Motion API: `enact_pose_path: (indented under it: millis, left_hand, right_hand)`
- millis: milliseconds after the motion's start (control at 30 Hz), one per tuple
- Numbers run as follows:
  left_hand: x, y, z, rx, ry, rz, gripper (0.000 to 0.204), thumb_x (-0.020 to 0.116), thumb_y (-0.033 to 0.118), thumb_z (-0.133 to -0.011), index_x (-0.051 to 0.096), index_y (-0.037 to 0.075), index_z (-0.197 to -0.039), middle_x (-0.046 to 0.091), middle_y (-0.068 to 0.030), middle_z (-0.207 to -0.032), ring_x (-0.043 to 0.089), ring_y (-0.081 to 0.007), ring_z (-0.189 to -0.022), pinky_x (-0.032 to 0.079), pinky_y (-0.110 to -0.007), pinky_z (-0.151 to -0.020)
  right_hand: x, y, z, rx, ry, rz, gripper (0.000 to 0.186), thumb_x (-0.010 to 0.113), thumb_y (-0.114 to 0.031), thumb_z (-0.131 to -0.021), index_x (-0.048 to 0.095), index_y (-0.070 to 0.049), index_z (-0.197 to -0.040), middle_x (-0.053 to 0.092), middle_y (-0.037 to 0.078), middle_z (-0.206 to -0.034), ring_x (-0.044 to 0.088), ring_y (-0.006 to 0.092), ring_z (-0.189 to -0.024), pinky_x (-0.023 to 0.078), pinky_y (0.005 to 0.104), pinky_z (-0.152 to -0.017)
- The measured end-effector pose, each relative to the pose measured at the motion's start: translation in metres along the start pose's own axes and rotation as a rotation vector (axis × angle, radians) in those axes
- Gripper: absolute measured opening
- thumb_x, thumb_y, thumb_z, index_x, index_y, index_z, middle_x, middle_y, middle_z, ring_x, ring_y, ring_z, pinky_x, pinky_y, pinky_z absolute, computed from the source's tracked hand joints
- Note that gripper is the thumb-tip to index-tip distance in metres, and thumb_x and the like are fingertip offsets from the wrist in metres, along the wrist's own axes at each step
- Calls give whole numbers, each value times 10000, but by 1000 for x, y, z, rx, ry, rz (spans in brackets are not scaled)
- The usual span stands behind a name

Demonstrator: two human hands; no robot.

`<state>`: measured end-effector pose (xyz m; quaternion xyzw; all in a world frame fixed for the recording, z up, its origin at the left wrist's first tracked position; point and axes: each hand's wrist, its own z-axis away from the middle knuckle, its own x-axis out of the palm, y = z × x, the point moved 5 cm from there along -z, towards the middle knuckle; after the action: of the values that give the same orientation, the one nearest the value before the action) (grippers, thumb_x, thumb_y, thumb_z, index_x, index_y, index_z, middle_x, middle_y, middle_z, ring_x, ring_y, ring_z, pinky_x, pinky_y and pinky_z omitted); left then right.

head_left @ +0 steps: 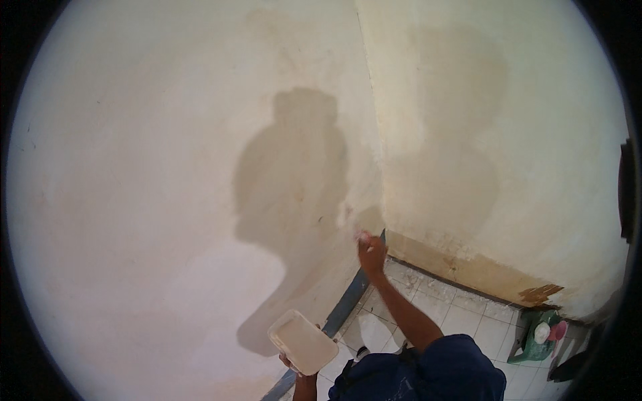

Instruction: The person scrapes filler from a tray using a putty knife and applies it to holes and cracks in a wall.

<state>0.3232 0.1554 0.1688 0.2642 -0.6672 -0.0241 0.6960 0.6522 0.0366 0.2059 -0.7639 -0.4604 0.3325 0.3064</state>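
Wall [154, 174]: pale, kinda patchy
Right hand [372, 255]: pinching something? can't tell
Left hand [289, 363]: fingers gripping tub [304, 342]
Risk: loose grip, tub might drop

The upper body is covered by a dark navy-blue shirt [401, 377] of plain appearance. The right sleeve [465, 354] is short, wide and rounded in outline, with its edge near the elbow. Faint, thin pale marks [405, 386] appear on the shirt's torso section. The right forearm [403, 304] and the visible part of the left forearm [305, 389] are bare. The right hand [372, 255] is ungloved.
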Motion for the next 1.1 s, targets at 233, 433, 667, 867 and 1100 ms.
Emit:
enact_pose_path:
  millis: [233, 433, 667, 867, 1100]
  left_hand:
    - [30, -33, 13, -28, -79, 54, 989, 633, 707, -690, 294, 239, -1493, 348, -223, -1463, 383, -442, -1296, 243, -757, -1031]
    - [19, -41, 36, 55, 31, 30, 985, 669, 684, -691, 295, 245, -1490, 337, -242, -1455, 398, -470, -1273, 254, -776, -1009]
    - [42, -69, 4, 50, -67, 99, 949, 623, 686, -741, 281, 223, -1496, 340, -254, -1447, 404, -467, -1266, 276, -781, -987]
    - [41, -76, 8, 63, -29, 63, 953, 621, 695, -739, 276, 235, -1499, 335, -253, -1454, 387, -466, -1282, 255, -785, -993]
    - [37, -65, 40, 87, -15, 7, 962, 644, 690, -722, 285, 243, -1495, 340, -247, -1452, 376, -465, -1292, 242, -781, -1005]
  right_hand:
    - [5, 106, -47, 67, 27, 189, 176, 623, -195, -877, 737, -101, -971, 620, 173, -727, 621, 359, -690, 494, 443, -640]
    - [-23, 3, 67, -25, -183, 14, 200, 682, -98, -829, 730, -81, -1022, 604, 120, -664, 585, 268, -595, 479, 382, -555]
    - [-38, 41, -7, 203, -49, -28, 167, 697, -55, -774, 723, -77, -937, 622, 98, -702, 604, 273, -666, 503, 378, -596]
    - [-22, -40, 12, -73, -186, 36, 211, 672, -7, -722, 682, -56, -927, 653, 107, -842, 619, 312, -839, 524, 387, -721]
    - [-87, 1, -15, -78, 5, -201, 165, 652, -51, -824, 712, -57, -978, 689, 157, -860, 662, 327, -774, 527, 389, -673]
